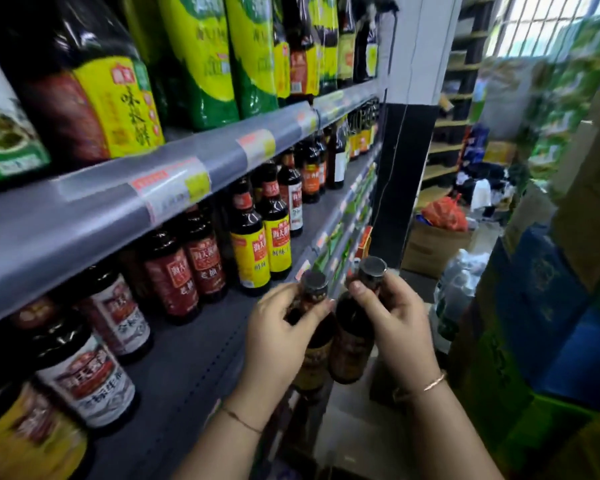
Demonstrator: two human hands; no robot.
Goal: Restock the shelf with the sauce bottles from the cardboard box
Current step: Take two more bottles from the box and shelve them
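Each of my hands holds a dark sauce bottle by the neck, just past the front edge of the grey shelf (187, 368). My left hand (278, 337) grips the left bottle (314, 355), which has a dark cap and a brown label. My right hand (392, 323) grips the right bottle (352, 344), whose dark cap stands higher. The two bottles hang side by side and nearly touch. On the shelf, dark bottles with red, yellow and white labels (201, 268) stand in rows toward the back. The cardboard box they came from cannot be made out.
An upper shelf (118, 216) with price tags carries large bottles and green-yellow bags. Bare shelf surface lies in front of the rows, left of my hands. Stacked blue and green cartons (541, 306) stand at right. A brown box holding a red bag (437, 244) sits on the floor beyond.
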